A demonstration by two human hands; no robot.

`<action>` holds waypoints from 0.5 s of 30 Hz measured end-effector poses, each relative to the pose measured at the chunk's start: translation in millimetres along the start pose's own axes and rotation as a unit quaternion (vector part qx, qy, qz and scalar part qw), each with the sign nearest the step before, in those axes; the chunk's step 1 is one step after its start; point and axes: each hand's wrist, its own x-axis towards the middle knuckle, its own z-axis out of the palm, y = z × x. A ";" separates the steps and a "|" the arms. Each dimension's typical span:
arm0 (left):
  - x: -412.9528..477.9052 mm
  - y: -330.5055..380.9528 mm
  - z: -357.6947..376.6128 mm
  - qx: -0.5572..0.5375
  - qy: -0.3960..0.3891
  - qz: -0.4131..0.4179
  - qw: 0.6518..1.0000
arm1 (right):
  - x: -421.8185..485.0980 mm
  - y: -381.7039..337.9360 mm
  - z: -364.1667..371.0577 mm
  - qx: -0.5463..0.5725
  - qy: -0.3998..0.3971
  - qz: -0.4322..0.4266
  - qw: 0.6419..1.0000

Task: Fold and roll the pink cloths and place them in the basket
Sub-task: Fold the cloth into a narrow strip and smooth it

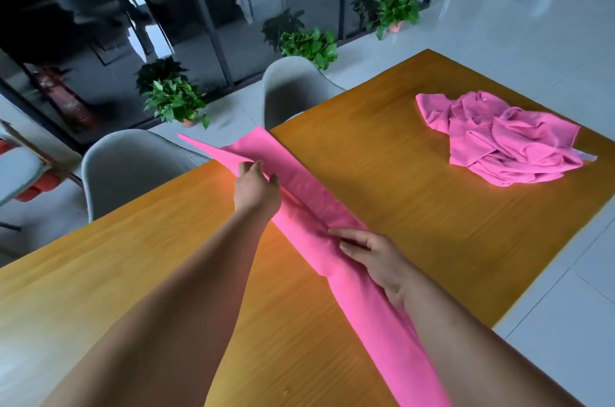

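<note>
We start at the left hand's fingers [249,170], curled down and pinching the upper layer of the long pink cloth [309,193], thumb closing on it from the other side. That left hand [257,188] has a real grip on the fold. Nearer to us, the right hand [377,261] lies across the same cloth with its fingers [347,235] stretched almost straight. A sliver of pink shows between them and the thumb, and we cannot tell whether that is a nip or just a press. The cloth runs as a narrow strip slantwise across the wooden table [416,207], its far end poking past the table edge toward the grey chairs [133,167]. So we'd call the lengthwise fold made or nearly made, with the layers being lined up and no roll begun at either end. Out to the right sits a crumpled heap of pink cloths [499,143], well apart from the hands and unfolded. We see no basket anywhere. By our reckoning, this is early going: one cloth mid-fold, the heap waiting, and every roll and placement ahead.
</note>
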 end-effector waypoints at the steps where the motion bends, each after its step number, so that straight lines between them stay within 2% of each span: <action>1: 2.8 5.5 4.9 0.013 -0.001 0.005 1.000 | 3.9 -0.6 -7.7 0.010 0.005 0.004 1.000; 8: 28.8 36.7 61.4 0.074 -0.015 0.020 0.997 | 46.4 18.0 -65.4 0.033 0.008 0.038 0.999; 15: 39.8 37.2 122.9 0.172 -0.131 -0.013 0.976 | 77.4 47.4 -99.2 -0.102 -0.001 0.017 0.995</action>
